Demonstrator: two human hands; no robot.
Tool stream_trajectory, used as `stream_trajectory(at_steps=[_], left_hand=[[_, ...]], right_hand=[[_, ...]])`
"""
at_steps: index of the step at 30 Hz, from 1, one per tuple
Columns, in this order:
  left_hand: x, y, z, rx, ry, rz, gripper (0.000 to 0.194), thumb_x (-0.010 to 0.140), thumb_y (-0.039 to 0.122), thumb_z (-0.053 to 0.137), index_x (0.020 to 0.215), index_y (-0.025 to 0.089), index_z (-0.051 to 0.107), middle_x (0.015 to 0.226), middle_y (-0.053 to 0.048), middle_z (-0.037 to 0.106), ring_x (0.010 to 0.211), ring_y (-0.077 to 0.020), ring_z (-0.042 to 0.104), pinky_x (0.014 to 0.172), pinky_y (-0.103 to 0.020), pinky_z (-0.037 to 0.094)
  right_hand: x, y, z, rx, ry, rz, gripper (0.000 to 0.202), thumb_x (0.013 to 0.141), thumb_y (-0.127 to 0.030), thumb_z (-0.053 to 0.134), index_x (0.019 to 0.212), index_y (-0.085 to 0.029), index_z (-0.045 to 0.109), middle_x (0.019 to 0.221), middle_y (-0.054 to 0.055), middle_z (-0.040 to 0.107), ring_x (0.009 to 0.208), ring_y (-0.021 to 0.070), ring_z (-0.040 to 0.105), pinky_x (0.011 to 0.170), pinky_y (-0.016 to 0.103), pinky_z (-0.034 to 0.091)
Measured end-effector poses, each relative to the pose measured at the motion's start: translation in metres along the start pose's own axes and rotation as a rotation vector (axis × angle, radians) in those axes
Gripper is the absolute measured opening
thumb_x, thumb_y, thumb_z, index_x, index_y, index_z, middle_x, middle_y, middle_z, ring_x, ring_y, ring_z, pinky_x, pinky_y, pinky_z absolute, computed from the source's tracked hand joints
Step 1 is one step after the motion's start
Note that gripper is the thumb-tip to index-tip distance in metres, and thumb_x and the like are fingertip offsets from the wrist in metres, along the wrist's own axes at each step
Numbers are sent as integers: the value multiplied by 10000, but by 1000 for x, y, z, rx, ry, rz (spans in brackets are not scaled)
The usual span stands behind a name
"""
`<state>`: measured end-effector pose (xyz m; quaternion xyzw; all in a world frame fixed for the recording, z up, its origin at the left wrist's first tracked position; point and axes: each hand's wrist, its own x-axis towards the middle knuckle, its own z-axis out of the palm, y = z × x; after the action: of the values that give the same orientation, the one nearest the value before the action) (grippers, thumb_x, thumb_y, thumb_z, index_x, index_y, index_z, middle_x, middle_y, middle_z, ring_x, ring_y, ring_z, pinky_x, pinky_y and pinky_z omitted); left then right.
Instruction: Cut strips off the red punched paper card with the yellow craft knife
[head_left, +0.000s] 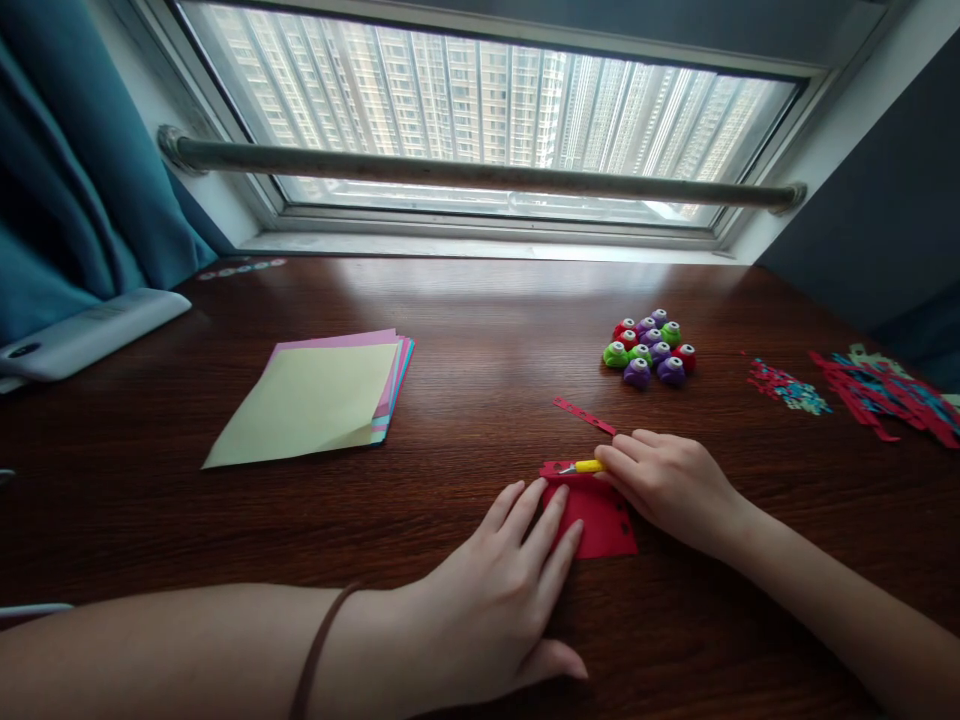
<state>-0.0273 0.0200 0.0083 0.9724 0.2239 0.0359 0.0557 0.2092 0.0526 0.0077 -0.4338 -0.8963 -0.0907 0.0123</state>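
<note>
Flat on the wooden table lies a piece of red paper (600, 520) with small holes punched near its top and right edges. My left hand (510, 580) rests on its left part, fingers spread and palm down. A yellow craft knife (588, 467) is gripped in my right hand (671, 485), its blade touching the paper near the upper left edge. Just beyond my right fingers lies a narrow red strip (581, 412) with holes along it. My right fingers hide part of the paper's upper right corner.
A stack of coloured paper (315, 395) lies to the left. Purple, green and red eye-topped punches (649, 350) cluster beyond my right hand. Further right are small paper bits (787, 387) and a heap of cut strips (885, 395). A white device (97, 335) stands near the curtain.
</note>
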Motion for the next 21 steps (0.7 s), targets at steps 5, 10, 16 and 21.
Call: stream_trajectory(at_steps=[5,10,16,21], left_hand=[[0,0,1,9,0,10,743,840,609,213,1310,49,345,1334,-221,337,1265,-375,231,1018,-505,207],[0,1,1,-3,-30,-6,740,844,606,191,1326,60,322,1351,-216,313,1270,-386,210,1005,-530,222],[0,1,-2,-17,-45,-26,697,857,580,216,1338,83,307,1351,-213,315,1276,-372,209,995,-548,225],[0,1,-2,-22,-55,-24,694,859,575,219,1344,85,299,1361,-213,298,1276,-374,206,990,-553,227]], right_hand=[[0,0,-1,-7,-4,-12,99,867,-173,455,798,-206,518,735,-3,533,692,167,441,617,288,241],[0,4,0,-6,-18,-36,89,859,-166,462,815,-204,530,747,0,546,686,165,439,611,285,242],[-1,8,-1,4,-29,-42,96,852,-165,462,827,-202,547,748,8,561,677,158,445,589,278,239],[-8,13,-3,24,-39,-25,130,861,-171,444,772,-191,537,721,12,564,665,150,458,587,279,248]])
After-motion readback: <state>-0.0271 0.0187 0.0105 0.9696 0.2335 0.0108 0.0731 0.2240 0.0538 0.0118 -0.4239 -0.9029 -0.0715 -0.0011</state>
